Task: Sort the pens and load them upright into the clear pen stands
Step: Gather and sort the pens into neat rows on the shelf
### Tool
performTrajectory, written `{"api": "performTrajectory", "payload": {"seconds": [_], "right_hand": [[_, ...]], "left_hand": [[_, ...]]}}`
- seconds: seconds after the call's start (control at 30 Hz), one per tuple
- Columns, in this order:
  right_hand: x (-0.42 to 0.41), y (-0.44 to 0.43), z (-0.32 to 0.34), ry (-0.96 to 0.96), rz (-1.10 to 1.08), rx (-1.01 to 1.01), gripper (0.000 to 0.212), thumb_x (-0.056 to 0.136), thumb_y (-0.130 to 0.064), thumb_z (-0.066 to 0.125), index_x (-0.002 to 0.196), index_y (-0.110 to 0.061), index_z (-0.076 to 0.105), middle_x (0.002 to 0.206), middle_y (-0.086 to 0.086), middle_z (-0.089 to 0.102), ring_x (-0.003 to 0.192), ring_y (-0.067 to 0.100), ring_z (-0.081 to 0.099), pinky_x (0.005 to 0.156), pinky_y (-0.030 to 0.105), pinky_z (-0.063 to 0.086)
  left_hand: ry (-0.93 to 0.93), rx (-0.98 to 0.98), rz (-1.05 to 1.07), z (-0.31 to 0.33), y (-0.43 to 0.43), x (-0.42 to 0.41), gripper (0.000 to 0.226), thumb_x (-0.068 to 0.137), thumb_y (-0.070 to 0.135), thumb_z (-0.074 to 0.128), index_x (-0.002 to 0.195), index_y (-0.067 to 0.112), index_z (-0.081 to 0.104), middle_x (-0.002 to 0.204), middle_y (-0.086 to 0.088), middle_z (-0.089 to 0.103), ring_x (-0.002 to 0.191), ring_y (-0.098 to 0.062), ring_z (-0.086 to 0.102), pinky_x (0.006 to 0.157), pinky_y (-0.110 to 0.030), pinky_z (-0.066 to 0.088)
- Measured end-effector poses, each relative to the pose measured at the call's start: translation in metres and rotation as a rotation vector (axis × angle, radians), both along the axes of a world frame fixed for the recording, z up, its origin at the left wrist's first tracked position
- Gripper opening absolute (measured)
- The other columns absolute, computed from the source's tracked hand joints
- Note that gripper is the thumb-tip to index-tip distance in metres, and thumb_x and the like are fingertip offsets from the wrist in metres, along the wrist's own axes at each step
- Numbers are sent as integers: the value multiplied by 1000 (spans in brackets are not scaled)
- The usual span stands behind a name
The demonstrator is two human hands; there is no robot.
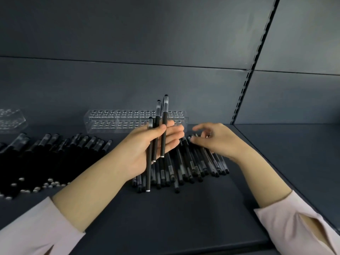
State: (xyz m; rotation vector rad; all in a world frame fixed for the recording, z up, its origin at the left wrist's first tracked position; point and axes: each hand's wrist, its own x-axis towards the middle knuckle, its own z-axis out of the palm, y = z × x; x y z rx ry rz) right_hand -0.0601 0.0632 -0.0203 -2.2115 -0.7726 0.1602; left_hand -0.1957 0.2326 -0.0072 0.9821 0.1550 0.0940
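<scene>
Gripping three pens point(165, 111), the left hand point(145, 150) has its thumb across the barrels and presses them against its fingers point(176, 128). The pens stand nearly upright, their long axes running up and down and leaning a little. The frosted caps rise above the fingertips, and the silver-ringed tail ends hang below the palm at uneven heights.

The right hand point(219, 138) rests on the pile of pens point(193, 166) lying flat on the shelf point(184, 227). Its fingers are loosely curled over the far ends of the pile, but I cannot tell whether they pinch a pen or only touch the heap. Those pens fan out from under the fingers toward the person, and which end faces away is hidden.

The clear stand point(117, 120) sits just beyond the left fingertips with its holes unfilled. A second stand point(11, 118) and another pile point(55, 150) lie well to the left of them.

These pens look light, stiff and slim, with smooth barrels that probably roll and slide against each other. A thumb-and-fingertip pinch at mid-barrel, one pen at a time, should give the best control. Each pen would likely need its axis held vertical over a hole before it goes down.
</scene>
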Motion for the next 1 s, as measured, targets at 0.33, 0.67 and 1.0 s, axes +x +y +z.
{"api": "performTrajectory", "payload": {"seconds": [0.33,0.67,1.0], "right_hand": [[-68,68,40,436,173,511,15,95,-22,59,96,-11,69,86,2,70,68,11,60,70,30,50],[-121,193,48,542,-42,865,8,92,-3,58,92,-12,57,69,1,58,53,9,51,51,18,46],[-143,266,20,201,18,258,38,87,-9,55,120,-28,57,65,1,55,50,7,53,53,21,50]], "left_hand": [[6,141,-135,7,33,-40,25,99,7,50,117,0,66,109,-19,72,99,-28,72,72,-28,60],[1,225,11,15,147,-98,24,101,11,48,113,5,67,105,-15,74,98,-25,72,74,-28,60],[211,219,225,6,238,-135,11,101,17,46,95,8,49,56,-1,53,38,-6,29,31,-16,21]]}}
